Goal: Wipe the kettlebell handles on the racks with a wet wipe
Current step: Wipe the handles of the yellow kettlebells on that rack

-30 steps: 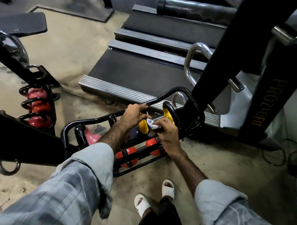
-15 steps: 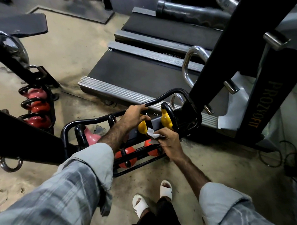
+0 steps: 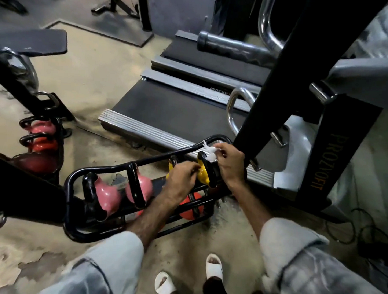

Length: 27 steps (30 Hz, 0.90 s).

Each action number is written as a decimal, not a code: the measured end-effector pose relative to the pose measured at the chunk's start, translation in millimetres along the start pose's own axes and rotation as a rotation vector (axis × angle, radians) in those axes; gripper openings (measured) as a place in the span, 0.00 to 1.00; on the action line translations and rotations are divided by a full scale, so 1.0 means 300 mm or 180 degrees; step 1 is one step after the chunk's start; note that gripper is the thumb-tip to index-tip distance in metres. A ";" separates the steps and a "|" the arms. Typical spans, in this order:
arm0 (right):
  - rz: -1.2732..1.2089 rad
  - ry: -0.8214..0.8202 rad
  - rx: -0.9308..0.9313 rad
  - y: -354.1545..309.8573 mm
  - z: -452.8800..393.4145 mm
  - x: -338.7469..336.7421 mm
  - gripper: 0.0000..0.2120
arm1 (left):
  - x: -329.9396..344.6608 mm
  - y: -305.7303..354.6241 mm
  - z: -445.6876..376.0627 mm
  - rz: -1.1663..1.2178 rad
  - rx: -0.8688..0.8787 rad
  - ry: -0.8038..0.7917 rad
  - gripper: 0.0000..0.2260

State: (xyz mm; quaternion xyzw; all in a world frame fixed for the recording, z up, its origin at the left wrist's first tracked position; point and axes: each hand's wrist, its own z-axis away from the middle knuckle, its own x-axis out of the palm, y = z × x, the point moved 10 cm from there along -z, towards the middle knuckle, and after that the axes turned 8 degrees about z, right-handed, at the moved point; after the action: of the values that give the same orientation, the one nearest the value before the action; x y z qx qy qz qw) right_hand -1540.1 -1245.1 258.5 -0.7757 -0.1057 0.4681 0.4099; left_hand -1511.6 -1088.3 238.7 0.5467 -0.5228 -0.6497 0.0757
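Item: low black rack [image 3: 113, 169], floor-standing, tubular rail along the top.
Contents, upper tier: two pink kettlebells [image 3: 107, 195] with black handles, well to the left of the left hand; two yellow kettlebells, one [image 3: 203, 174] between the hands, the other mostly hidden behind the left hand.
Lower tier: red kettlebells [image 3: 189, 209] just below the left wrist.
Left hand [image 3: 183, 176]: fingers curled, resting against the yellow kettlebell; whether it truly grips cannot be told.
Right hand [image 3: 230, 162]: fingertips pinching a crumpled white wet wipe [image 3: 209, 153] at the top of the yellow kettlebell's black handle [image 3: 200, 157].
Second rack [image 3: 42, 141]: far left of both hands, holding stacked pink and red bells.
Treadmill [image 3: 172, 115]: beyond the hands.
Upright [image 3: 320, 160] right of the right hand: lettered "PROZYOFIT" in orange, reading vertically.
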 end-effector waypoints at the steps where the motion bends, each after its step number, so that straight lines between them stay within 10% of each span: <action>1: 0.0130 -0.0176 -0.0263 -0.020 -0.035 0.040 0.07 | 0.046 -0.001 0.000 -0.0031 -0.0115 -0.0044 0.10; 7: 0.1396 -0.1994 -0.0636 0.074 -0.088 0.267 0.17 | 0.200 0.048 -0.015 -0.0303 -0.0175 -0.0271 0.12; 12: 0.0986 -0.1897 -0.0567 0.067 -0.131 0.257 0.04 | 0.233 0.020 -0.015 -0.0488 -0.0309 -0.0146 0.11; 27: 0.1724 -0.2654 -0.1063 0.010 -0.156 0.321 0.09 | 0.277 -0.018 -0.058 -0.0844 -0.1041 -0.0204 0.19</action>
State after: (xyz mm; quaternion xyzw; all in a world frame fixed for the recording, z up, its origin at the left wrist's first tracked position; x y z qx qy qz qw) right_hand -1450.6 -1219.4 205.3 -0.5778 -0.1287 0.8031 0.0681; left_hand -1527.8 -1152.1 184.7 0.5702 -0.3360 -0.7472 0.0607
